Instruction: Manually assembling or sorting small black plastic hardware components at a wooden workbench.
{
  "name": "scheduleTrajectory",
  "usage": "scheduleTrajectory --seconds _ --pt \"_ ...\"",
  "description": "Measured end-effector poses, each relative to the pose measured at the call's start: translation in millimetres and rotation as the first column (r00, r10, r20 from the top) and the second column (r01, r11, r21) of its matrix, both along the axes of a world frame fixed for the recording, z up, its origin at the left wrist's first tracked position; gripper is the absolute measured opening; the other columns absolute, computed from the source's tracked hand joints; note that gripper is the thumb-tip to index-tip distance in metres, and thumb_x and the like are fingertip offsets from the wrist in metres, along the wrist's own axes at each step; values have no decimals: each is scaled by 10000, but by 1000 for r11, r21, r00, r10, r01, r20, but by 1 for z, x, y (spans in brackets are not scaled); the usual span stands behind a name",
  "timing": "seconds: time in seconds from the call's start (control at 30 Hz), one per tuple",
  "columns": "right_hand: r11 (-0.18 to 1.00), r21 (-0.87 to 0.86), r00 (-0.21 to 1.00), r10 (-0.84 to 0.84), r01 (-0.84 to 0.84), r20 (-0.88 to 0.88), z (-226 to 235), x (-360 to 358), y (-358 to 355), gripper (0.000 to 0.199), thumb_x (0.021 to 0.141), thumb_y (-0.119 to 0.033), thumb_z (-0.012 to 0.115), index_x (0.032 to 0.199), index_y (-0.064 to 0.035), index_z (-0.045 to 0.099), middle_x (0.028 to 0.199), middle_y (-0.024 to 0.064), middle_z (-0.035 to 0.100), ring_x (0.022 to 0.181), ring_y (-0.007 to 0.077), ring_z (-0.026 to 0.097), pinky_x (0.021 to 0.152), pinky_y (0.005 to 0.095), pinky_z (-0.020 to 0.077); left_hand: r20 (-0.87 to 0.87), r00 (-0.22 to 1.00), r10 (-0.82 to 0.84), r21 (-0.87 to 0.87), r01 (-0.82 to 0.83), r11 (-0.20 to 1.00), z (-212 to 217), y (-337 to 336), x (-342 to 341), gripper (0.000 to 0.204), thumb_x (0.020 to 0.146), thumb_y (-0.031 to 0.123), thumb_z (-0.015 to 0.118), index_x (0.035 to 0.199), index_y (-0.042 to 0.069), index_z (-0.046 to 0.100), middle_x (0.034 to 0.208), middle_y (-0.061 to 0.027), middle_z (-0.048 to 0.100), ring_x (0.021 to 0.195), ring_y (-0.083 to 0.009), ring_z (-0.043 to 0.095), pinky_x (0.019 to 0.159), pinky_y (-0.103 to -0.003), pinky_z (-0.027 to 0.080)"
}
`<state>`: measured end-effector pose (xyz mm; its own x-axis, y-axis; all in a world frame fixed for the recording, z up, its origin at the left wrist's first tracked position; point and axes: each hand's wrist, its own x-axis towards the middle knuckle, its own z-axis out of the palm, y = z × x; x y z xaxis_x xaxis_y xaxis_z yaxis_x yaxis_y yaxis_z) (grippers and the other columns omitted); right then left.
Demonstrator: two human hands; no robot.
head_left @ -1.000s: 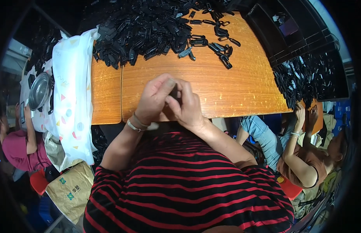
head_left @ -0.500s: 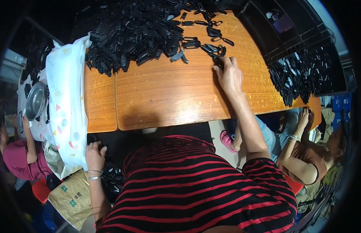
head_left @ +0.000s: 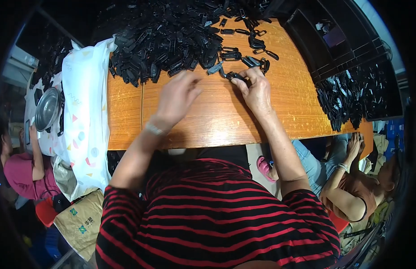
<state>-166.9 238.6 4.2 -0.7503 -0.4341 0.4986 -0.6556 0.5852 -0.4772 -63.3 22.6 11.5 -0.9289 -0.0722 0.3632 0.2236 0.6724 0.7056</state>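
Head view: pinching 1 black clip [head_left: 231, 75] in right hand [head_left: 258, 89], at thumb tip. Left of grip: blurred left hand [head_left: 175, 97]; cannot tell if closed. Best leave clip's left end exposed.

The left forearm [head_left: 135, 157] extends forward and inclines to the right; the left hand [head_left: 177, 97] is motion-blurred, its fingers curved to the right and its thumb apart from them. The right forearm [head_left: 284, 145] extends forward and inclines to the left, wrist nearly straight; the right hand [head_left: 257, 92] is back-upward, thumb and fingers bent in a pinch. The hands are apart.
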Motion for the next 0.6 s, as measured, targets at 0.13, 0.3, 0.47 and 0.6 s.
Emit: scheduleTrajectory --seconds 0.13,0.3,0.47,0.6 --pt "993 -62 960 110 -97 256 -9 19 2 259 772 -164 790 902 8 646 818 162 675 713 299 664 643 365 530 -185 982 37 -236 -81 968 -21 28 -58 225 770 42 706 971 58 607 952 -107 567 875 -288 609 728 -385 519" --pt "970 114 959 186 -214 213 -15 40 2 265 781 -153 774 959 -9 643 867 169 662 776 361 663 642 404 536 -191 980 47 -275 -99 956 -42 30 -75 228 753 26 713 958 54 616 944 -101 569 893 -299 592 742 -381 513" --pt "935 258 962 198 -243 188 -15 43 2 224 791 -105 736 983 -29 651 871 158 617 761 364 640 647 436 532 -281 959 35 -207 -96 974 -40 25 -59 193 762 -12 700 944 34 656 914 -99 580 818 -260 604 704 -336 510" --pt "900 327 949 224 -289 223 -9 40 7 226 773 -55 725 984 -26 648 848 147 609 782 367 631 662 432 527 73 991 116 258 -131 957 -37 18 -37 148 810 -8 685 956 12 687 879 -34 603 696 -122 583 668 -240 483"
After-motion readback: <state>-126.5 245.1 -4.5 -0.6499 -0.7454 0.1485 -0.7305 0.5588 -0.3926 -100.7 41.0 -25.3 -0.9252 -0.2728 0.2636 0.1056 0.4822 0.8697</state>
